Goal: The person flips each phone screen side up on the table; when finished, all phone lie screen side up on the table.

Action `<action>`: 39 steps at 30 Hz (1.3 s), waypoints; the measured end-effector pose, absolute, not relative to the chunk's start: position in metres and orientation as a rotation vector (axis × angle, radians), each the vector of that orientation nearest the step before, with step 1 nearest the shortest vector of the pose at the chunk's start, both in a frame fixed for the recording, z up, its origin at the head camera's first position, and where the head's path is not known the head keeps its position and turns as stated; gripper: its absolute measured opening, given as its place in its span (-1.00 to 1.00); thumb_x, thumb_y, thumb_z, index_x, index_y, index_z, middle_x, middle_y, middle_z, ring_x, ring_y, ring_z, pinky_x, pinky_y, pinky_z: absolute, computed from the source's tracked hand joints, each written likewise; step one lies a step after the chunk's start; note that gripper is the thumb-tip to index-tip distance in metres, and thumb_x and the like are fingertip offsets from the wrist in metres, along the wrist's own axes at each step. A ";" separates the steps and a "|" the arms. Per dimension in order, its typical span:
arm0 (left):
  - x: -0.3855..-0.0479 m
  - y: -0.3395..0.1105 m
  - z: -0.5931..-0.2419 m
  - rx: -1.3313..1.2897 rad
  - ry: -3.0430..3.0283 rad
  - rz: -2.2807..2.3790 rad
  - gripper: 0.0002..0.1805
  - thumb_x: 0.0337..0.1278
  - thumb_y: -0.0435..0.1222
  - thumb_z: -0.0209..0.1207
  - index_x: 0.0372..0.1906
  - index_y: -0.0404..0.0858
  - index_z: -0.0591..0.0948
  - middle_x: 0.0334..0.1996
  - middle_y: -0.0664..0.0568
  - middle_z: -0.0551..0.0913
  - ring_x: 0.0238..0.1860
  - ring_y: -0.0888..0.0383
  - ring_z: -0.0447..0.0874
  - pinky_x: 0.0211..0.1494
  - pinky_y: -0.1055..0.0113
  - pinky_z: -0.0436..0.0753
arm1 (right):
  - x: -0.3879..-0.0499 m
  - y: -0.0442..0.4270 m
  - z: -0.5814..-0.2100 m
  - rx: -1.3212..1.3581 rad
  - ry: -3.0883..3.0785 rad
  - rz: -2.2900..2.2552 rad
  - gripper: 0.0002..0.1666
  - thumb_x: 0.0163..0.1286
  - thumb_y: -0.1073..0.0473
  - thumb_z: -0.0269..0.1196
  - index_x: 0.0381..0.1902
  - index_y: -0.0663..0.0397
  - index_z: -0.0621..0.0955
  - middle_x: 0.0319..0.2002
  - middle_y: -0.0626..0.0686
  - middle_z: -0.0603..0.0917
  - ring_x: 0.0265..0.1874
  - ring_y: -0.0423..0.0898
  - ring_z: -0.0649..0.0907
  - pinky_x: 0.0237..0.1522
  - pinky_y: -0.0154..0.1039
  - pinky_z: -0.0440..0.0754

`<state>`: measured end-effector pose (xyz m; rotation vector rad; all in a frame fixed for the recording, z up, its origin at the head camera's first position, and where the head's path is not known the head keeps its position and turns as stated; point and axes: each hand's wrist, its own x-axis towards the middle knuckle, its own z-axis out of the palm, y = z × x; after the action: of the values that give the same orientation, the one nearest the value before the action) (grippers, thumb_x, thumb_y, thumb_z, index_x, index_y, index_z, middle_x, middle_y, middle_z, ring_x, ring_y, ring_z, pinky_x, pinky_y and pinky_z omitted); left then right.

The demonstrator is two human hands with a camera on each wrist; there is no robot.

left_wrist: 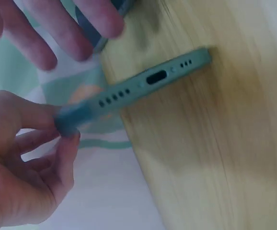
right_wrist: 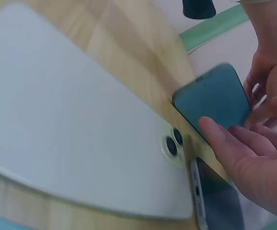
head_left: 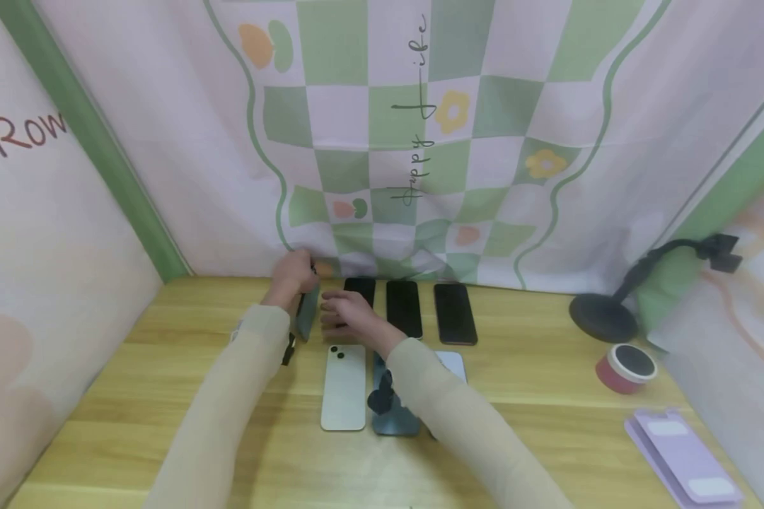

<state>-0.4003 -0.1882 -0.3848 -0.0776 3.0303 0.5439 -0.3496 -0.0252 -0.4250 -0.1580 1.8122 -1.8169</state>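
My left hand (head_left: 293, 273) pinches one end of a teal-green phone (head_left: 307, 314) between thumb and fingers, near the back edge of the table. The phone is tilted up on its long side, and its port edge faces the left wrist camera. My right hand (head_left: 351, 314) is just right of that phone, fingers extended, holding nothing; in the right wrist view its thumb is close to the phone's face, and contact cannot be told. In front lies a white phone (head_left: 344, 389), back up with two lenses. Behind the right hand, a dark-screened phone (head_left: 360, 285) is partly covered.
Two more dark-screened phones (head_left: 404, 309) (head_left: 455, 313) lie to the right. A blue phone (head_left: 395, 423) and a pale blue phone (head_left: 455, 363) lie partly under my right forearm. At the right are a black stand (head_left: 603, 318), a red-and-white tin (head_left: 625, 369) and a lilac folding holder (head_left: 684, 459).
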 end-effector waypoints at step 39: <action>-0.387 -0.218 -0.424 0.321 2.673 0.826 -0.15 0.17 -0.26 0.35 0.52 -0.46 0.31 0.53 -0.44 0.31 0.56 -0.36 0.27 0.66 -0.14 0.29 | -0.355 -0.044 -0.445 0.146 2.296 -1.793 -0.38 0.24 0.45 0.31 0.31 0.24 0.61 0.21 0.32 0.71 -0.18 0.08 0.86 -0.23 -0.28 0.83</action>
<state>-0.3875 -0.2180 -0.4236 0.3215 2.6730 0.8261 -0.3549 -0.0440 -0.4451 0.1456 2.2957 -1.7934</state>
